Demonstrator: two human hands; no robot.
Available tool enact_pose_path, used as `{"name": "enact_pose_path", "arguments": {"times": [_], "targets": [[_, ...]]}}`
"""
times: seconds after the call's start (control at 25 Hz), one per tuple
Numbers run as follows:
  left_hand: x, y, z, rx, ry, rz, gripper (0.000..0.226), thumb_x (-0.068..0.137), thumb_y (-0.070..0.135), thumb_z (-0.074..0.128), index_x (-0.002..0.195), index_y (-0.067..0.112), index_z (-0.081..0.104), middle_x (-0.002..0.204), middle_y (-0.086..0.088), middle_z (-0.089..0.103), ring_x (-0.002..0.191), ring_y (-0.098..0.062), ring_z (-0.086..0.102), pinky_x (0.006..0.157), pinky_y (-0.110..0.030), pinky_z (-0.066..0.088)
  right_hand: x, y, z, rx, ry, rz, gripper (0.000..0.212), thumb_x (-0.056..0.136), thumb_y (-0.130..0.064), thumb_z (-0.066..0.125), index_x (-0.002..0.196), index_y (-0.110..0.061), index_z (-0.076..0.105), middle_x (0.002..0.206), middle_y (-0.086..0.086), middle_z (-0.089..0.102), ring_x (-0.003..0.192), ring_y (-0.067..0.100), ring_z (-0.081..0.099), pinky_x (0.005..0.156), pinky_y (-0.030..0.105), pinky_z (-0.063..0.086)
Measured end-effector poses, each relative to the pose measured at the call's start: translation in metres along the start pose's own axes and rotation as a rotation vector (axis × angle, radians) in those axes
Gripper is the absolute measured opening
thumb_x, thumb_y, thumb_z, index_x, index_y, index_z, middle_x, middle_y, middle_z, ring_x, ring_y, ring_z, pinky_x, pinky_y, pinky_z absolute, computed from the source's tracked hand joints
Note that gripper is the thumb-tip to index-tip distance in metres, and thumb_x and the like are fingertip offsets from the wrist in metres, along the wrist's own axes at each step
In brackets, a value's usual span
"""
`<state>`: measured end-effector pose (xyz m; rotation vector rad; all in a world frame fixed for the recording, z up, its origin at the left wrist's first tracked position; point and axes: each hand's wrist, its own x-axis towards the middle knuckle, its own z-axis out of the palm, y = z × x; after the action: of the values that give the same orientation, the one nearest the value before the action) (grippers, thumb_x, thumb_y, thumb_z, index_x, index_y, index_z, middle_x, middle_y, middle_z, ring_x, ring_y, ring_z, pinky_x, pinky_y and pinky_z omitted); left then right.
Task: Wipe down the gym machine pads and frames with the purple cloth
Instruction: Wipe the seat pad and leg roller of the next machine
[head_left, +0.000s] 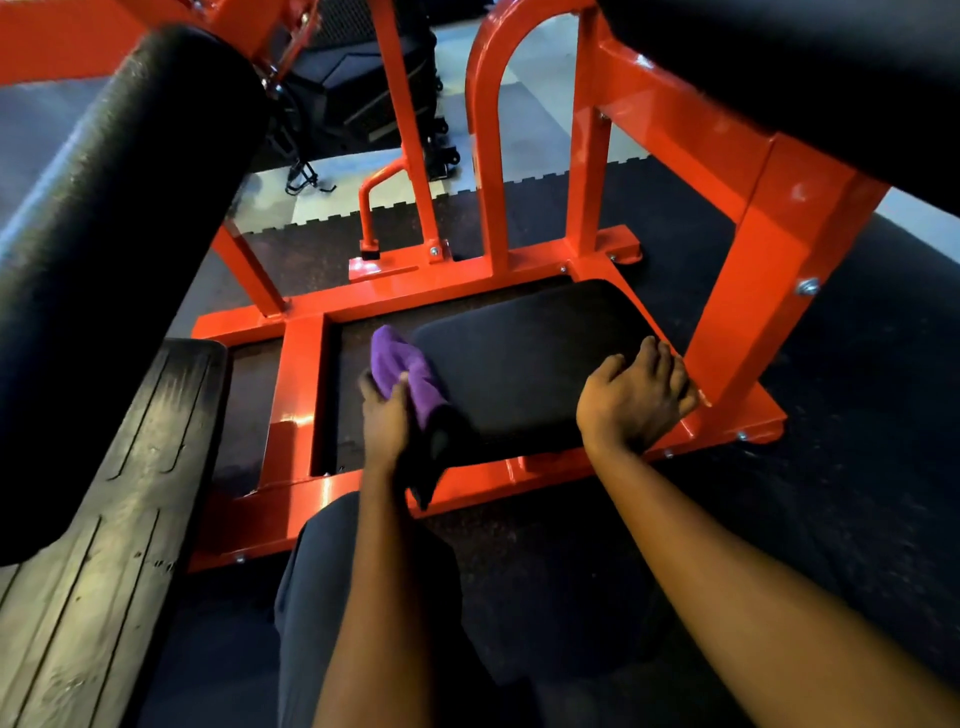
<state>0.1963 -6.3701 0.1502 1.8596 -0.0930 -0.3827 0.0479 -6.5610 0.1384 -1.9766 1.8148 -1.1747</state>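
Forearms reaching down: left hand is gripping the purple cloth, wiping the pad; right hand is bracing open on it; sweeping rightward looks next.

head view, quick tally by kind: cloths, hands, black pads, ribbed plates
purple cloth: 1
hands: 2, left hand, right hand
black pads: 3, low flat pad, roller pad, upper right pad
ribbed black plate: 1
total: 7
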Motion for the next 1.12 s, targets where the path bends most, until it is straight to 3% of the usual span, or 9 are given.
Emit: {"name": "enact_pose_path", "arguments": {"times": [0.12,0.2,0.32,0.48,0.64,0.72,0.88,1.04,1.12], "targets": [[-0.047,-0.002,0.013,-0.017,0.013,0.014,0.063,0.079,0.06,0.062,0.13,0.031,0.041,0.119,-0.004,0.061,0.103,-0.026,0.059,0.094,-0.041,0.047,-0.002,-0.002,-0.001,-0.019,-0.003,0.012,0.05,0.086,-0.029,0.045,0.127,-0.008,0.066,0.136,0.01,0.063,0.131,0.028,0.051,0.11,0.043,0.024],[-0.025,0.004,0.012,0.049,0.031,-0.043,0.073,0.078,0.067,0.065,0.136,0.031,0.041,0.118,-0.006,0.06,0.105,-0.028,0.059,0.099,-0.043,0.047,-0.003,-0.004,0.001,-0.033,0.01,0.017,0.05,0.085,-0.029,0.045,0.126,-0.008,0.066,0.135,0.01,0.064,0.131,0.028,0.052,0.11,0.044,0.026],[0.045,0.018,0.005,0.041,-0.149,-0.104,0.077,0.076,0.059,0.07,0.139,0.021,0.048,0.133,-0.01,0.061,0.118,-0.03,0.061,0.105,-0.046,0.047,-0.002,-0.003,0.003,-0.057,0.041,0.006,0.05,0.083,-0.029,0.047,0.124,-0.008,0.067,0.133,0.011,0.065,0.128,0.029,0.054,0.109,0.046,0.032],[0.098,0.006,0.003,-0.058,-0.214,0.032,0.065,0.071,0.045,0.07,0.13,0.018,0.06,0.123,-0.007,0.067,0.115,-0.025,0.062,0.108,-0.047,0.045,-0.002,-0.004,0.003,-0.065,0.041,0.0,0.051,0.083,-0.029,0.047,0.125,-0.007,0.067,0.134,0.012,0.064,0.127,0.03,0.054,0.109,0.048,0.034],[0.033,-0.011,-0.002,-0.298,-0.311,0.074,0.05,0.087,0.018,0.056,0.137,0.021,0.052,0.135,-0.014,0.058,0.119,-0.014,0.053,0.107,-0.028,0.036,-0.002,-0.004,0.002,-0.078,0.041,-0.003,0.052,0.083,-0.029,0.046,0.126,-0.008,0.067,0.135,0.011,0.064,0.128,0.029,0.054,0.11,0.048,0.034],[0.012,-0.022,-0.002,-0.413,-0.249,0.082,0.045,0.087,0.015,0.054,0.13,0.026,0.057,0.131,-0.001,0.062,0.119,-0.01,0.056,0.107,-0.025,0.038,-0.002,-0.005,0.002,-0.083,0.04,-0.002,0.052,0.083,-0.029,0.046,0.126,-0.009,0.066,0.135,0.011,0.064,0.128,0.029,0.053,0.11,0.049,0.034],[0.051,-0.007,0.0,-0.232,-0.104,0.148,0.036,0.083,0.021,0.061,0.118,0.017,0.065,0.114,-0.003,0.068,0.108,-0.018,0.062,0.102,-0.033,0.044,-0.003,-0.005,0.004,-0.107,0.04,0.005,0.054,0.083,-0.029,0.046,0.129,-0.009,0.065,0.137,0.011,0.063,0.131,0.029,0.052,0.111,0.049,0.033],[0.132,0.024,0.013,0.063,-0.249,0.164,0.03,0.069,0.031,0.064,0.098,0.025,0.07,0.105,-0.001,0.073,0.102,-0.024,0.066,0.1,-0.042,0.05,-0.003,-0.003,0.007,-0.141,0.055,-0.004,0.055,0.083,-0.031,0.046,0.129,-0.009,0.065,0.136,0.01,0.064,0.131,0.028,0.052,0.112,0.048,0.032],[0.144,0.053,0.031,0.252,-0.417,0.212,0.021,0.078,0.017,0.061,0.096,0.024,0.069,0.107,0.002,0.071,0.102,-0.021,0.066,0.09,-0.029,0.054,-0.003,-0.003,0.008,-0.14,0.066,-0.012,0.055,0.083,-0.03,0.046,0.129,-0.008,0.065,0.135,0.01,0.064,0.13,0.029,0.052,0.112,0.047,0.032]]}}
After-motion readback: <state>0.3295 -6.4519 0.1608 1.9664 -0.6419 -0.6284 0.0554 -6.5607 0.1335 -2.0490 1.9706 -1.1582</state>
